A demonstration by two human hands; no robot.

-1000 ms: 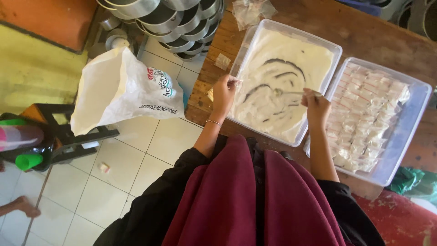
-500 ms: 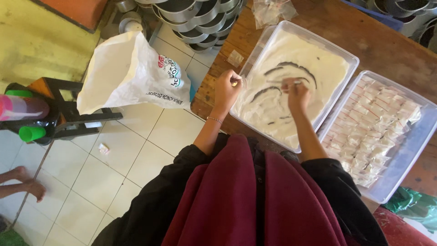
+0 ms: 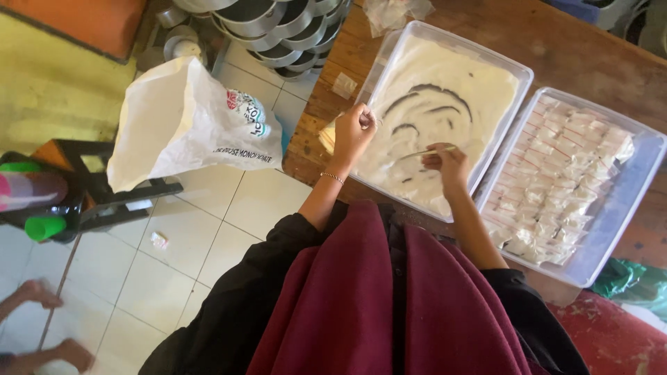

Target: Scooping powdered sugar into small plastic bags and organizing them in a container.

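You are pinching a small clear packet in your left hand (image 3: 353,133) at the near-left edge of the tray of white powder (image 3: 445,90), which is sitting on the wooden surface (image 3: 556,35). Your right hand (image 3: 447,164) is closing around a thin stick (image 3: 438,150) over the powder. At three o'clock, a second tray (image 3: 625,229) is holding filled packets (image 3: 563,180).

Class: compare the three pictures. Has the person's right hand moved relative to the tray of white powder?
Yes. The right hand has moved from the powder tray's right edge, beside the tray of packets, toward its middle and near side.
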